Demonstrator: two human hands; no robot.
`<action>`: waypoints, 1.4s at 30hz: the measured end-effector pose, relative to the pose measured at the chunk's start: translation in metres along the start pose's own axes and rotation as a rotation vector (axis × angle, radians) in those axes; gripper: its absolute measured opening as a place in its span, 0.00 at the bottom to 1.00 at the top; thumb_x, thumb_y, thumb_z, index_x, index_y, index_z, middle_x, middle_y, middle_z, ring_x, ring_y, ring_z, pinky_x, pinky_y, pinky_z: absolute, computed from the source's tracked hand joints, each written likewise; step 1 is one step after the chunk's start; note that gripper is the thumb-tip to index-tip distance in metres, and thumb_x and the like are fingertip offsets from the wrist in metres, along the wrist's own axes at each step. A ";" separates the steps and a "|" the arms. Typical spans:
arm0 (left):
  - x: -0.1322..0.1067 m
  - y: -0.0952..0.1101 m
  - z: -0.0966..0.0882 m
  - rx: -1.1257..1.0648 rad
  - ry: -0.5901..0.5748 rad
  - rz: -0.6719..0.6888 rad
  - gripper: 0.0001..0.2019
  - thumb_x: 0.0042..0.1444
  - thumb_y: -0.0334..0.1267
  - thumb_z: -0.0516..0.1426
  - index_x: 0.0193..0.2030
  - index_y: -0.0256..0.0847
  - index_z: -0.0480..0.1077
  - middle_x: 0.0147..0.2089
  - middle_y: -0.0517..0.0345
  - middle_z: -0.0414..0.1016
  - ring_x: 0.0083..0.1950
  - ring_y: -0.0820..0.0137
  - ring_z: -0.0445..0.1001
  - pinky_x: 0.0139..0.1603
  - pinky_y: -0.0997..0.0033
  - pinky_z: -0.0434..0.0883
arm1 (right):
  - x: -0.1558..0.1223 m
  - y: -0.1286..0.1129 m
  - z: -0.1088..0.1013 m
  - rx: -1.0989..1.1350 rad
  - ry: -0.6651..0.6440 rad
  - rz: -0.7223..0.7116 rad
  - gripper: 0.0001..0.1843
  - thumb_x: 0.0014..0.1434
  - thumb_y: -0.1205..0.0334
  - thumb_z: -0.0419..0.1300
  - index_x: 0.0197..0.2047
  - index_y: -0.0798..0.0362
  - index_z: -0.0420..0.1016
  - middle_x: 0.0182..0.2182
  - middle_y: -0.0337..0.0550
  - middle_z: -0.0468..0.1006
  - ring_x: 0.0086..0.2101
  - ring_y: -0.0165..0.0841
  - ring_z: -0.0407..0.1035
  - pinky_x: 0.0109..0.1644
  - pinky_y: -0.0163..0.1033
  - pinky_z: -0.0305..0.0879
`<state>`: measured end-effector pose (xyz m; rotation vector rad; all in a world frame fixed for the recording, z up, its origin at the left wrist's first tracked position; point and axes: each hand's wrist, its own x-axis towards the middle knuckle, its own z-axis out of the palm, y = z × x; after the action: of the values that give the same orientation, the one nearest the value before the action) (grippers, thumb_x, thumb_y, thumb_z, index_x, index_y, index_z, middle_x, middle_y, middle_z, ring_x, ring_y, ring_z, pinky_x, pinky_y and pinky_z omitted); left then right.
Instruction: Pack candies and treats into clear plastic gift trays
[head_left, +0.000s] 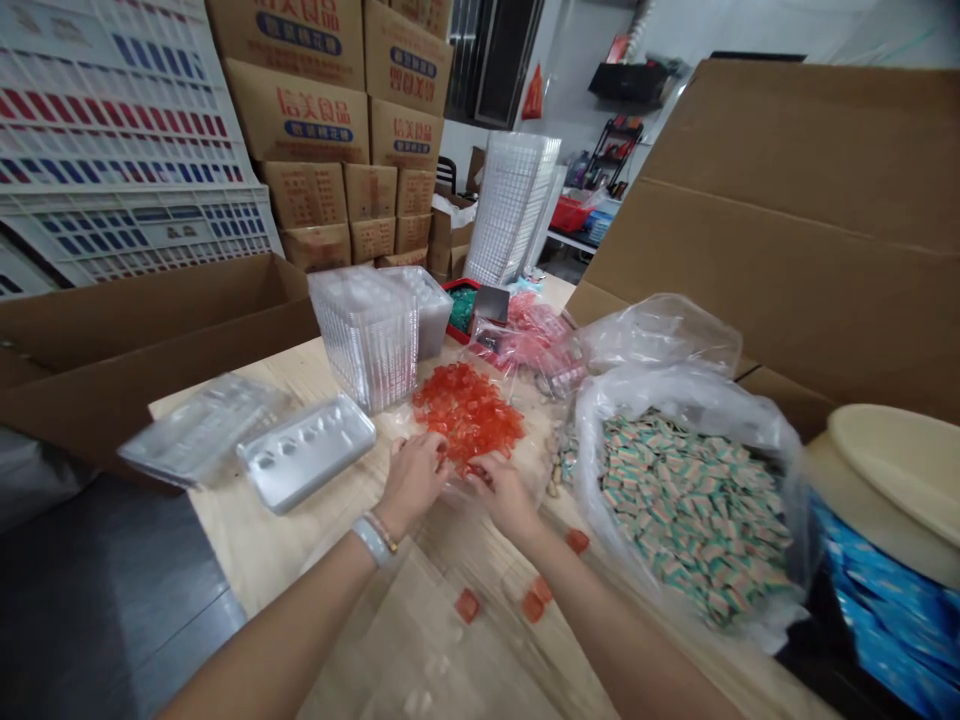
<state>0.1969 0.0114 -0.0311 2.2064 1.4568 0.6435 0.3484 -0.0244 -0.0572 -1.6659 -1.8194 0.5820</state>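
A heap of small translucent orange-red pieces (471, 408) lies on transparent plastic on the wooden table (420, 560). My left hand (418, 470) is at the near left edge of the heap, its fingers curled in. At the near right edge, my right hand (501, 485) has its fingers bent together. What either hand holds, if anything, is too blurred to make out. Several loose red pieces (467, 605) lie on the table around my right forearm. Left of my hands is a transparent plastic tray (307, 450) with round hollows, beside another flat one (202, 425).
Stacked transparent containers (367, 340) stand behind the trays. To the right is a plastic-lined container of small green-and-beige packets (697, 500), near a cream tub (900, 480). Pink plastic bags (536, 335) lie behind the heap. Cardboard boxes (315, 120) and white crates (120, 110) rise at the back left.
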 end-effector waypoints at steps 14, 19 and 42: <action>-0.059 0.046 0.009 -1.150 -0.096 -0.410 0.12 0.42 0.38 0.58 0.34 0.35 0.71 0.29 0.56 0.73 0.26 0.75 0.67 0.29 0.75 0.65 | -0.060 -0.047 -0.030 0.150 0.099 0.041 0.10 0.53 0.67 0.52 0.36 0.55 0.72 0.31 0.45 0.73 0.31 0.32 0.65 0.36 0.38 0.62; -0.067 0.046 -0.007 -0.984 -0.115 -0.279 0.10 0.43 0.35 0.55 0.33 0.35 0.73 0.29 0.57 0.73 0.25 0.75 0.66 0.29 0.74 0.66 | -0.058 -0.059 -0.043 -0.057 -0.113 -0.091 0.11 0.53 0.74 0.50 0.30 0.54 0.72 0.26 0.40 0.74 0.29 0.29 0.67 0.34 0.33 0.61; -0.114 0.043 -0.011 -1.177 -0.315 -0.491 0.13 0.46 0.46 0.53 0.22 0.37 0.62 0.15 0.68 0.57 0.15 0.81 0.51 0.16 0.79 0.47 | -0.105 -0.071 -0.028 0.492 -0.068 0.040 0.09 0.52 0.63 0.54 0.38 0.53 0.68 0.27 0.38 0.69 0.28 0.28 0.65 0.32 0.33 0.63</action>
<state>0.1824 -0.1088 -0.0146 0.9438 0.9661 0.6740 0.3194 -0.1390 -0.0026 -1.3597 -1.5276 1.0206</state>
